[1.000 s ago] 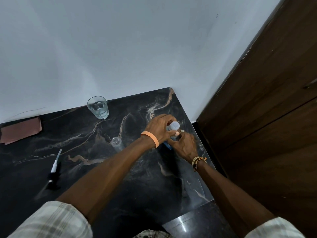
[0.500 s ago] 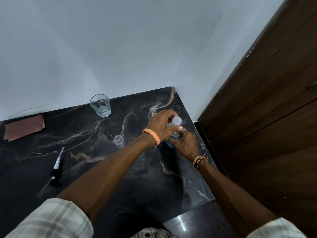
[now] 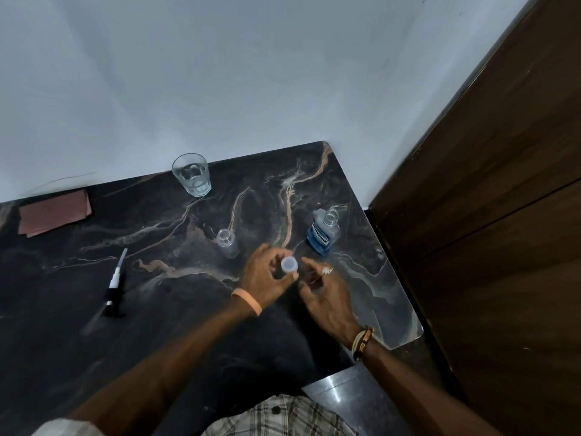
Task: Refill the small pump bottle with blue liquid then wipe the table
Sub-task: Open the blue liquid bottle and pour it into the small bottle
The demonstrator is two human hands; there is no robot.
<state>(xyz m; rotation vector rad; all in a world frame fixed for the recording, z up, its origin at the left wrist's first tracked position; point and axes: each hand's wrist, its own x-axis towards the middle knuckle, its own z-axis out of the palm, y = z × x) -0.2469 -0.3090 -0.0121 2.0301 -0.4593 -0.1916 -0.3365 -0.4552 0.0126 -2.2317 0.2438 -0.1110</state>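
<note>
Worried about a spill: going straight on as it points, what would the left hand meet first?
Probably the uncapped clear bottle of blue liquid, beyond the left hand and its small white cap; depth is unclear.

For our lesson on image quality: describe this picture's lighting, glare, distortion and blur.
Head view: dim, bluish light; wide-angle lens slightly bows the door edge; pale glare on the floor tile; right hand slightly motion-blurred; cap pinched by the left hand reads sharper.

Dim corner: pale wall (image 3: 220, 73), brown wood panel (image 3: 503, 231) at right.
A black veined marble table (image 3: 176, 335) butts against the wall; glossy dark floor (image 3: 342, 394) shows below.
</note>
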